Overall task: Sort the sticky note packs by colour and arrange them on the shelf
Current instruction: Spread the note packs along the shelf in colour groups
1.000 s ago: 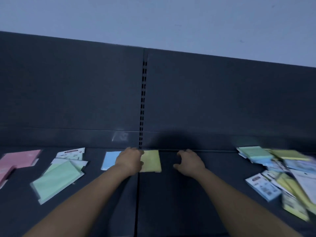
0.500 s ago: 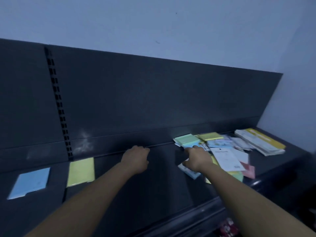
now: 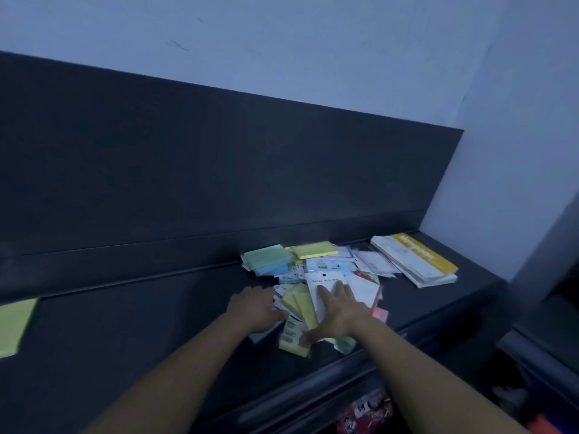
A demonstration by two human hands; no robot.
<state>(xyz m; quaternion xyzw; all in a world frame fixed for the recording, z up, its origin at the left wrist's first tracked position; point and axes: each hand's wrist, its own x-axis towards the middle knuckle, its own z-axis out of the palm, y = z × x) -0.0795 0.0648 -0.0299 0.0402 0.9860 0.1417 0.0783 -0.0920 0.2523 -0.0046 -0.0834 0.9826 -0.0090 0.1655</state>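
Right hand (image 3: 340,311) is down flat, fingers spread wide over a white-backed pack (image 3: 360,291) on top of the heap (image 3: 291,272), thumb stretched towards the yellow packs (image 3: 300,305) just beside it. Left hand (image 3: 255,308) sits at the heap's left edge, touching the packs there; its fingers are bent and blurred, so I cannot tell whether it pinches anything. Look at that heap: a green pack (image 3: 266,256) and a yellow one (image 3: 315,249) at the back, a blue pack (image 3: 326,265) between, a pink pack (image 3: 380,314) poking out on the right, all colours jumbled and overlapping on the dark shelf (image 3: 156,324). Well apart, at the far left edge of view, one yellow-green pack (image 3: 15,324) lies alone, looking already placed. To the right, a stack of yellow-and-white booklets (image 3: 413,261) lies near the heap. My read: sorting has begun, but most of it is left, since nearly every pack in sight is unsorted, and whatever lies further left is out of view.
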